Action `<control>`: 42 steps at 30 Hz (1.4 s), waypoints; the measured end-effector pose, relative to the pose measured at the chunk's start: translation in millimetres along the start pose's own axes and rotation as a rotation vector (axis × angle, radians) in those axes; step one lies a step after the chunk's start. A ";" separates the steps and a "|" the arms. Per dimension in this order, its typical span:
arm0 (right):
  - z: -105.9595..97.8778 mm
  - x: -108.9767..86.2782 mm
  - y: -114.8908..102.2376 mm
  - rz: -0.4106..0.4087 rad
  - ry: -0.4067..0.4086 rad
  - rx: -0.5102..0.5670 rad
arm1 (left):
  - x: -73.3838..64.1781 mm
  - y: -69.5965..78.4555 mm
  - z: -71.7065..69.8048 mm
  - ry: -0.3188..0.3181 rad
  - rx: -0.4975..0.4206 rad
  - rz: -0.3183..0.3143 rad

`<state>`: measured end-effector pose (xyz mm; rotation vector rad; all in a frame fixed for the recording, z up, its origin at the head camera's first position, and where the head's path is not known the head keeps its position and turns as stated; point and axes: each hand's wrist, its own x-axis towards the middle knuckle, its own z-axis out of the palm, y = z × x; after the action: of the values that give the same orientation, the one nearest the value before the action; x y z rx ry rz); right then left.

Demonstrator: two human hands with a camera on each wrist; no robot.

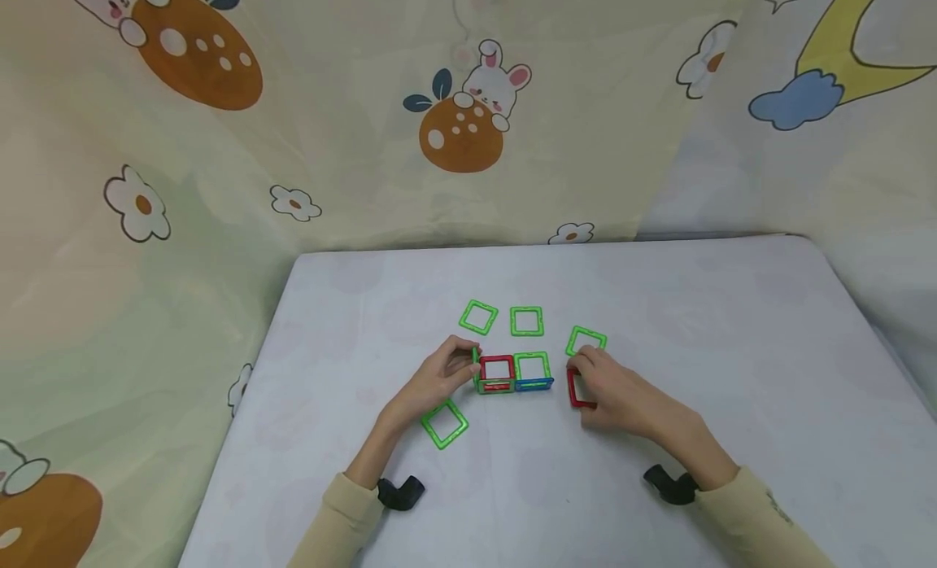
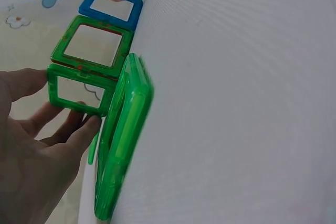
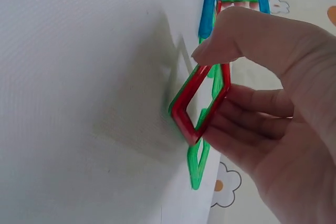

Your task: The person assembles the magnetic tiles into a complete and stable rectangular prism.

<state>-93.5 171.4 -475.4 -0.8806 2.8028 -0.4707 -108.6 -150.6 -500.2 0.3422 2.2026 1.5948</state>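
A small structure of magnetic square tiles stands mid-table: a red tile (image 1: pixel 496 358) and a green tile (image 1: pixel 531 356) upright behind, a blue tile (image 1: pixel 534 385) along the front. At its left end my left hand (image 1: pixel 435 379) pinches an upright green tile (image 2: pixel 53 85) between thumb and fingertips. To the right, apart from the structure, my right hand (image 1: pixel 622 395) holds a red square tile (image 3: pixel 180 116) by its edges, tilted over the table. In the head view the hand covers part of that tile.
Loose green tiles lie around: one at back left (image 1: pixel 465 311), one at back centre (image 1: pixel 527 309), a third (image 1: pixel 588 330) just beyond my right hand. Another green tile (image 1: pixel 455 437) lies beside my left wrist. The white table (image 1: pixel 732 324) meets a patterned cloth behind.
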 end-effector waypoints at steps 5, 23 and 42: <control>-2.3 -1.7 0.7 -0.028 0.034 0.058 | -0.4 -1.6 -1.7 -0.007 0.003 0.008; 0.6 1.5 11.4 -0.131 0.176 0.294 | 1.1 -1.9 -1.0 -0.031 0.008 0.009; 1.7 18.7 20.4 -0.114 0.168 0.513 | 1.9 -1.7 -1.7 -0.015 0.005 0.008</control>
<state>-118.9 176.0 -485.1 -0.9111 2.5717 -1.2607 -110.9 -151.9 -501.7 0.3638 2.1972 1.5860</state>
